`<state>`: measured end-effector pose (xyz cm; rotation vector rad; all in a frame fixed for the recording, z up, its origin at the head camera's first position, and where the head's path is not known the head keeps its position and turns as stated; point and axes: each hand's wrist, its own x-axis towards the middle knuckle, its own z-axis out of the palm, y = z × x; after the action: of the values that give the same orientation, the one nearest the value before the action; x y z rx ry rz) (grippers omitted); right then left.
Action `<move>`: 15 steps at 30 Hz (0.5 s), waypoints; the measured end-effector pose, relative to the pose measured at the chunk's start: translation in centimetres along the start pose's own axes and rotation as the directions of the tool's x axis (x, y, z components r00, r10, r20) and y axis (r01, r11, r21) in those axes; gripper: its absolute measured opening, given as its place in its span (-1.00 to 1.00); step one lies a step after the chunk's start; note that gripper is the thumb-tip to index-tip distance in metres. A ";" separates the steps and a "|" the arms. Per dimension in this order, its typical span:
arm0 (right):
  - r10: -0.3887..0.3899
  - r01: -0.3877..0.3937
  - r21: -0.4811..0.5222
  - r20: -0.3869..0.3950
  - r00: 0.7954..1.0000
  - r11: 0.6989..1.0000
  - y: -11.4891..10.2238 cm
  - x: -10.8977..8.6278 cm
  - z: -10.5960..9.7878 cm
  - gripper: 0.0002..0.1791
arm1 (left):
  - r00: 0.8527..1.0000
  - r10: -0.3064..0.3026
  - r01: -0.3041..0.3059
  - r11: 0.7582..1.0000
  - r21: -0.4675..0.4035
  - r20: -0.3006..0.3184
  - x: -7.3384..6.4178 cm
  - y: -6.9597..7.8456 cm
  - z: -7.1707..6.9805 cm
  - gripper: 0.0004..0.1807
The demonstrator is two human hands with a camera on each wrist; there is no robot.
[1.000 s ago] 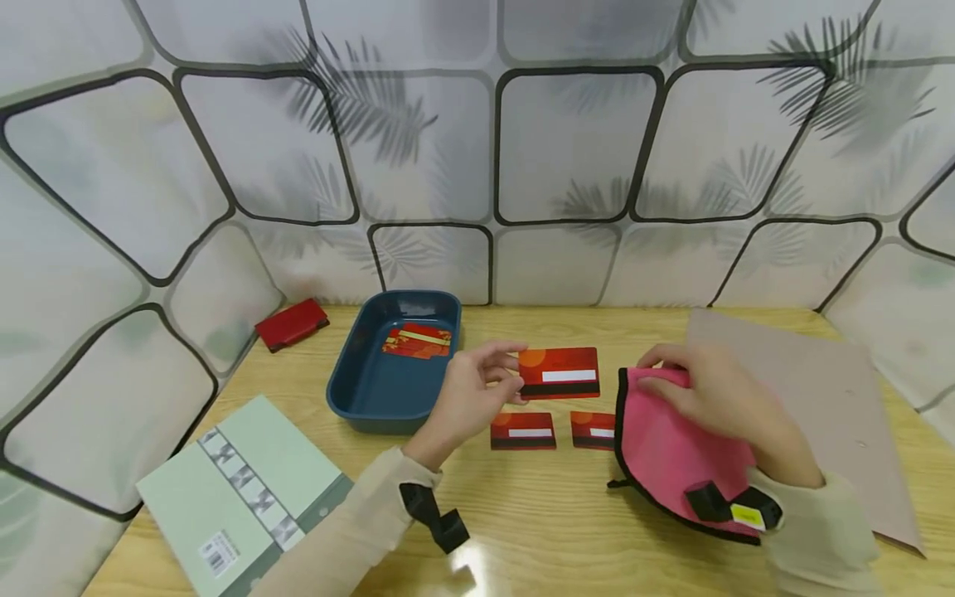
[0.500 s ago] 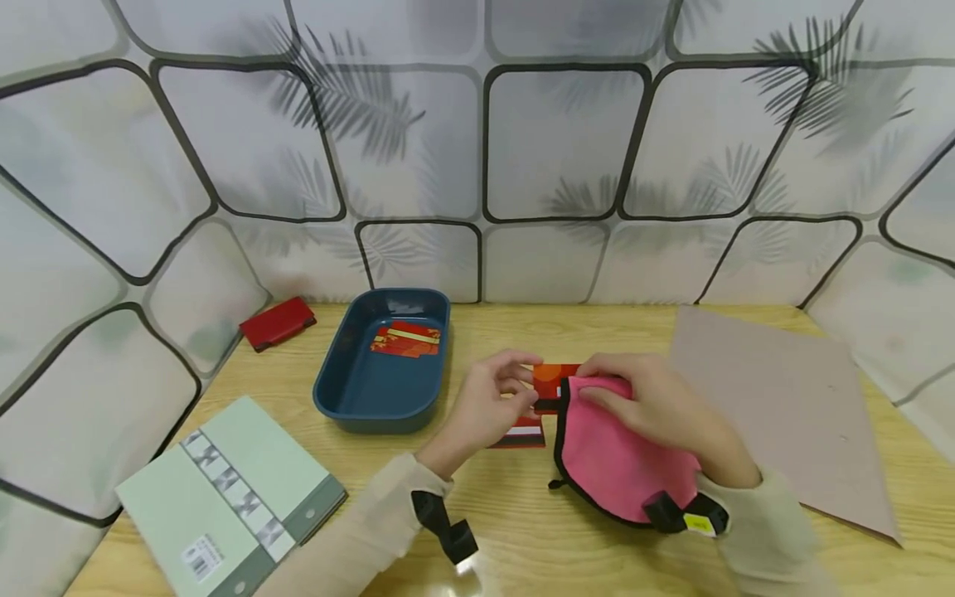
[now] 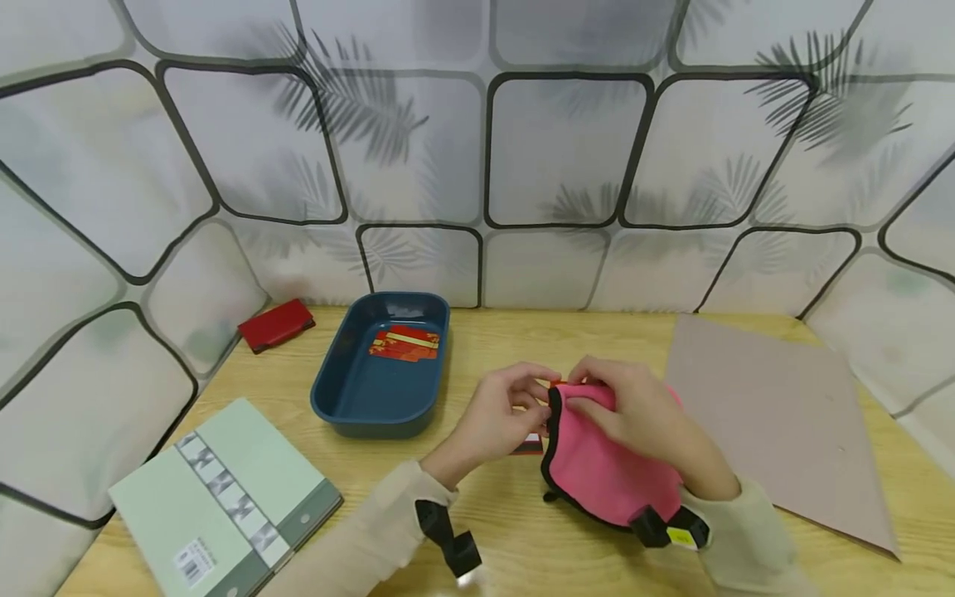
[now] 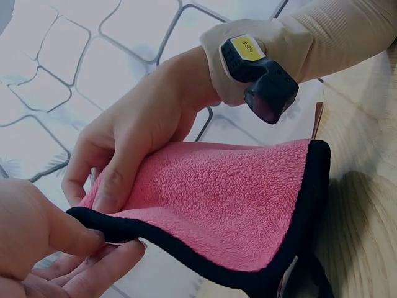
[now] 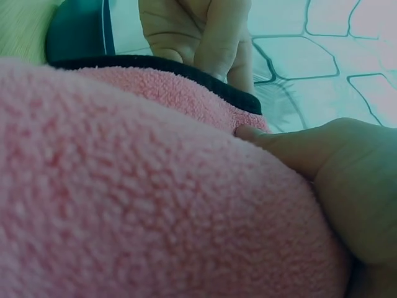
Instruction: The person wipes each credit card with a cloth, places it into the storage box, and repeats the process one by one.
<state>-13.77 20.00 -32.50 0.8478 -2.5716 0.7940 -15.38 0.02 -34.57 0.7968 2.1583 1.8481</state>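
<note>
Right hand [image 3: 637,419]: clamped the pink cloth [image 3: 604,473].
Left hand [image 3: 496,419]: fingers curled at its black hem [image 4: 315,186]; grip looked unclear.
Pinch: probably worked best flat, even.

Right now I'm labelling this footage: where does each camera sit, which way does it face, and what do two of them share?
Head: on the head, facing forward and down over the table; left hand, right hand and both sleeves show.
Left wrist: on the left wrist, facing across the cloth toward the right hand; left fingers show at lower left.
Right wrist: on the right wrist, close over the cloth, facing the left hand; right thumb shows at right.
Both wrist views share the cloth's dark edge and both hands.
</note>
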 end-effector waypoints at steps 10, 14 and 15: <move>0.072 -0.073 -0.068 -0.015 0.997 0.995 0.5 -0.2 -0.3 -0.78 | 0.998 -0.056 0.055 0.997 -0.056 -0.013 -0.3 -0.3 -0.4 -0.62; 0.082 -0.083 -0.086 -0.024 0.996 0.993 1.1 -0.3 -0.8 -0.77 | 0.998 -0.055 0.052 0.995 -0.079 -0.035 -0.5 -0.4 -0.7 -0.63; 0.080 -0.082 -0.090 -0.030 0.996 0.993 1.3 -0.4 -0.9 -0.77 | 0.998 -0.053 0.050 0.995 -0.082 -0.037 -0.6 -0.3 -0.7 -0.63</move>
<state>-14.19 21.52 -32.49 0.7054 -2.6111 0.6994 -15.34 -0.93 -34.87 0.6877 2.0919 1.9275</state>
